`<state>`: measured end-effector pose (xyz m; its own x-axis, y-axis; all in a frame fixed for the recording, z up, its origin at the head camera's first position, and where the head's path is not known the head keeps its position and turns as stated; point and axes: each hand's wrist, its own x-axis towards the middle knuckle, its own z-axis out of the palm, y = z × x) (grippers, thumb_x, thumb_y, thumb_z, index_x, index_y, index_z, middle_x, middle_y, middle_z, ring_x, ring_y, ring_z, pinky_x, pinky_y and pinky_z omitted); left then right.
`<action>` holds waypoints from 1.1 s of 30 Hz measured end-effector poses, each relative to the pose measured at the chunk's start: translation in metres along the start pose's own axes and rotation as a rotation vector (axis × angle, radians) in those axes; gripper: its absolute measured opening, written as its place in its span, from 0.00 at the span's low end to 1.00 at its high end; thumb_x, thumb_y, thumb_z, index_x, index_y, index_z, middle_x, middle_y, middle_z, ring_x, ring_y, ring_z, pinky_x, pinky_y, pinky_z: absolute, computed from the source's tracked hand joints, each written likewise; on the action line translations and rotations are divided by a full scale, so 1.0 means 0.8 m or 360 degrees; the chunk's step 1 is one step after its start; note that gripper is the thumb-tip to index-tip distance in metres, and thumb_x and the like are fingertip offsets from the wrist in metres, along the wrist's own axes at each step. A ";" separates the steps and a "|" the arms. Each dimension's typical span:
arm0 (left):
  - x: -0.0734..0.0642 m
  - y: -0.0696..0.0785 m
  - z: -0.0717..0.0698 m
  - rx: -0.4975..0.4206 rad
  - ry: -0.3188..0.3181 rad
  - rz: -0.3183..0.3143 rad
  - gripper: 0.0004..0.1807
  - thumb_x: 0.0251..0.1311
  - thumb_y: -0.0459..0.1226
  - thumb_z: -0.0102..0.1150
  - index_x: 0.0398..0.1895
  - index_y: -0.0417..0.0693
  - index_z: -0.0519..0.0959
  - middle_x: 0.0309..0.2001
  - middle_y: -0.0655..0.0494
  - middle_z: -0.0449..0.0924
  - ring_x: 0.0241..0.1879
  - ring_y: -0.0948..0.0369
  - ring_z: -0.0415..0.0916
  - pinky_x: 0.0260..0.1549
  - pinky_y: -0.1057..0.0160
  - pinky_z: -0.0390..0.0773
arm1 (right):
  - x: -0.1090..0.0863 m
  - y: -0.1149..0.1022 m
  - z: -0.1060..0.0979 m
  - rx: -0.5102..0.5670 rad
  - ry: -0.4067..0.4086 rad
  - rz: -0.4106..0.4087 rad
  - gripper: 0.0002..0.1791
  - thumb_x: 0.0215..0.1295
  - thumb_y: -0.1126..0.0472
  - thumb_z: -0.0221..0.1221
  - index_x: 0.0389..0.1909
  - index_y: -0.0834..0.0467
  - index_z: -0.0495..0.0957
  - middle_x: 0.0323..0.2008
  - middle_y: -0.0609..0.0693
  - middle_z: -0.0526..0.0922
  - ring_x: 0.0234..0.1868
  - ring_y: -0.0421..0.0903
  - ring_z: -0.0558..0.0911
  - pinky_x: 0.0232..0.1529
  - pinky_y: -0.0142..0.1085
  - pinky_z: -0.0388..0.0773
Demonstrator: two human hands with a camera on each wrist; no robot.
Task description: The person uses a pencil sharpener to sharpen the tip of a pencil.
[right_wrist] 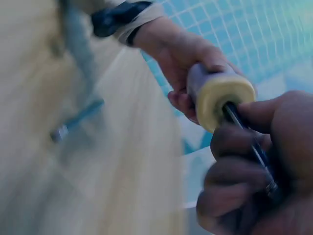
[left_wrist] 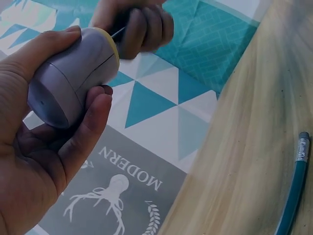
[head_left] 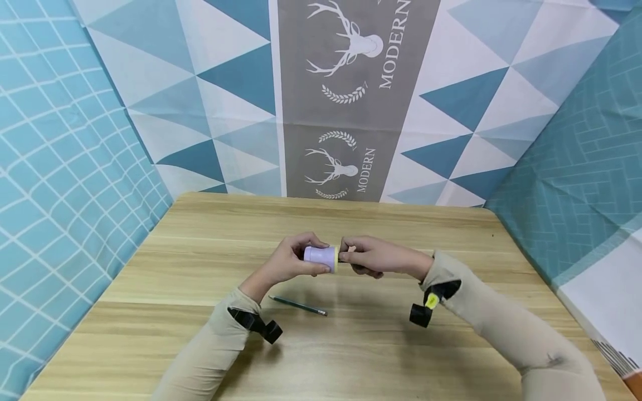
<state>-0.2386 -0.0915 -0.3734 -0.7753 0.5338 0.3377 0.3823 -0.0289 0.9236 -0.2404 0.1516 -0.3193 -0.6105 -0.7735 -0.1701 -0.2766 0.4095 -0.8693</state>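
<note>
My left hand grips a lavender pencil sharpener with a yellow end, held sideways above the table. Its thumb and fingers lie on opposite sides of the barrel in the left wrist view. The yellow end faces my right hand and has a round hole in it. With curled fingers, that hand pinches a dark pencil whose front end sits in the hole; the tip is hidden inside. Fingers cover much of the pencil, and the right wrist view is blurred.
A teal pencil with an eraser end lies on the wooden table, below the hands in the head view. Patterned cloth hangs behind the table and on both sides. A small dark camera is strapped to each wrist.
</note>
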 end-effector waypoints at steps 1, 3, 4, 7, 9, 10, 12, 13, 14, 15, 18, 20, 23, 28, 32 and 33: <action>0.000 0.001 -0.001 -0.0002 0.0006 -0.0011 0.17 0.49 0.24 0.71 0.43 0.32 0.78 0.33 0.46 0.80 0.28 0.57 0.77 0.24 0.62 0.84 | -0.002 -0.001 0.003 -0.0238 0.0112 -0.0145 0.07 0.78 0.58 0.50 0.40 0.57 0.70 0.18 0.43 0.65 0.15 0.38 0.61 0.15 0.30 0.59; -0.001 0.004 -0.004 -0.0015 0.0026 -0.0034 0.17 0.50 0.25 0.71 0.43 0.31 0.78 0.36 0.45 0.81 0.29 0.56 0.77 0.25 0.62 0.85 | -0.004 0.002 0.010 -0.0703 0.0355 -0.0461 0.03 0.74 0.60 0.56 0.40 0.56 0.73 0.20 0.42 0.70 0.18 0.36 0.65 0.17 0.29 0.65; -0.001 0.005 -0.006 -0.0024 0.0039 -0.0045 0.17 0.50 0.26 0.71 0.44 0.31 0.78 0.37 0.45 0.81 0.29 0.56 0.77 0.25 0.61 0.85 | -0.004 0.004 0.013 -0.0934 0.0479 -0.0616 0.03 0.72 0.61 0.59 0.40 0.56 0.74 0.22 0.42 0.72 0.20 0.36 0.68 0.19 0.29 0.67; -0.003 0.010 -0.010 -0.0054 0.0074 -0.0065 0.18 0.50 0.26 0.71 0.45 0.30 0.78 0.41 0.44 0.82 0.31 0.55 0.77 0.25 0.60 0.85 | -0.001 0.014 0.020 -0.1492 0.0768 -0.1030 0.05 0.68 0.64 0.63 0.40 0.59 0.76 0.26 0.45 0.75 0.22 0.37 0.71 0.21 0.28 0.72; -0.004 0.012 -0.012 -0.0075 0.0092 -0.0075 0.18 0.50 0.25 0.71 0.45 0.30 0.78 0.41 0.44 0.82 0.30 0.55 0.77 0.25 0.60 0.85 | 0.005 0.021 0.021 -0.1816 0.0890 -0.1260 0.04 0.71 0.64 0.59 0.38 0.61 0.76 0.27 0.48 0.76 0.23 0.39 0.73 0.21 0.28 0.74; -0.004 0.012 -0.013 -0.0082 0.0095 -0.0077 0.18 0.50 0.25 0.71 0.45 0.29 0.78 0.41 0.44 0.82 0.30 0.55 0.77 0.25 0.60 0.85 | 0.008 0.024 0.021 -0.1991 0.0948 -0.1352 0.04 0.73 0.65 0.56 0.38 0.62 0.76 0.26 0.49 0.76 0.22 0.40 0.73 0.20 0.28 0.74; -0.004 0.012 -0.013 -0.0099 0.0091 -0.0081 0.18 0.50 0.24 0.70 0.45 0.29 0.77 0.40 0.44 0.82 0.30 0.55 0.77 0.25 0.60 0.86 | 0.013 0.028 0.019 -0.2297 0.1062 -0.1503 0.09 0.77 0.64 0.49 0.37 0.61 0.76 0.25 0.48 0.75 0.20 0.41 0.72 0.17 0.28 0.72; -0.004 0.011 -0.012 -0.0109 0.0087 -0.0084 0.18 0.51 0.24 0.70 0.45 0.28 0.77 0.40 0.44 0.82 0.30 0.56 0.78 0.25 0.60 0.86 | 0.015 0.030 0.017 -0.2431 0.1117 -0.1562 0.12 0.79 0.64 0.46 0.36 0.60 0.76 0.24 0.48 0.74 0.19 0.41 0.71 0.16 0.29 0.70; -0.003 0.011 -0.012 -0.0114 0.0085 -0.0085 0.18 0.51 0.24 0.70 0.45 0.28 0.77 0.40 0.44 0.82 0.30 0.56 0.78 0.25 0.61 0.86 | 0.017 0.031 0.015 -0.2542 0.1163 -0.1609 0.13 0.79 0.64 0.45 0.36 0.59 0.76 0.24 0.47 0.73 0.19 0.42 0.70 0.16 0.30 0.69; -0.003 0.011 -0.011 -0.0120 0.0081 -0.0086 0.18 0.51 0.24 0.69 0.46 0.28 0.77 0.39 0.44 0.81 0.29 0.56 0.78 0.25 0.61 0.86 | 0.019 0.033 0.013 -0.2627 0.1195 -0.1652 0.14 0.79 0.64 0.44 0.35 0.59 0.76 0.23 0.47 0.72 0.18 0.42 0.69 0.15 0.31 0.67; -0.002 0.011 -0.010 -0.0126 0.0080 -0.0082 0.18 0.52 0.24 0.69 0.46 0.28 0.77 0.38 0.44 0.81 0.29 0.56 0.78 0.24 0.61 0.85 | 0.024 0.035 0.008 -0.2715 0.1196 -0.1724 0.14 0.78 0.64 0.44 0.33 0.58 0.75 0.21 0.46 0.70 0.16 0.41 0.66 0.14 0.31 0.65; -0.001 0.012 -0.009 -0.0128 0.0081 -0.0080 0.17 0.52 0.24 0.68 0.46 0.28 0.77 0.38 0.44 0.81 0.29 0.56 0.77 0.24 0.62 0.85 | 0.026 0.036 0.006 -0.2709 0.1129 -0.1733 0.14 0.78 0.65 0.43 0.32 0.59 0.73 0.20 0.46 0.69 0.15 0.40 0.65 0.14 0.31 0.64; 0.000 0.009 -0.007 -0.0130 0.0070 -0.0083 0.17 0.52 0.24 0.68 0.45 0.28 0.77 0.36 0.44 0.80 0.28 0.57 0.77 0.23 0.62 0.84 | 0.026 0.038 0.005 -0.2641 0.0964 -0.1679 0.17 0.80 0.66 0.36 0.31 0.60 0.70 0.18 0.46 0.67 0.13 0.39 0.63 0.12 0.30 0.62; 0.000 0.002 -0.004 -0.0155 0.0031 -0.0084 0.14 0.53 0.23 0.66 0.42 0.28 0.76 0.33 0.45 0.79 0.25 0.57 0.77 0.21 0.62 0.84 | 0.018 0.034 0.011 -0.2291 0.0657 -0.1415 0.17 0.82 0.62 0.35 0.32 0.60 0.66 0.15 0.43 0.64 0.13 0.36 0.58 0.11 0.27 0.55; 0.001 -0.001 -0.001 -0.0190 0.0023 -0.0060 0.13 0.53 0.24 0.67 0.41 0.27 0.76 0.30 0.45 0.79 0.23 0.57 0.77 0.20 0.61 0.84 | 0.011 0.026 0.014 -0.1833 0.0502 -0.1106 0.11 0.76 0.62 0.53 0.34 0.58 0.63 0.14 0.40 0.60 0.14 0.33 0.53 0.13 0.25 0.49; 0.001 -0.001 -0.001 -0.0192 0.0020 -0.0053 0.13 0.52 0.24 0.67 0.41 0.27 0.76 0.30 0.45 0.79 0.23 0.57 0.77 0.20 0.61 0.84 | 0.010 0.025 0.014 -0.1694 0.0462 -0.1042 0.11 0.74 0.64 0.55 0.34 0.58 0.62 0.15 0.40 0.60 0.14 0.33 0.53 0.13 0.24 0.50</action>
<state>-0.2397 -0.0918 -0.3735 -0.7930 0.5258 0.3077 0.2933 -0.1132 0.9493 -0.2423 0.1480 -0.3431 -0.2377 -0.8981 0.3700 -0.9571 0.2815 0.0685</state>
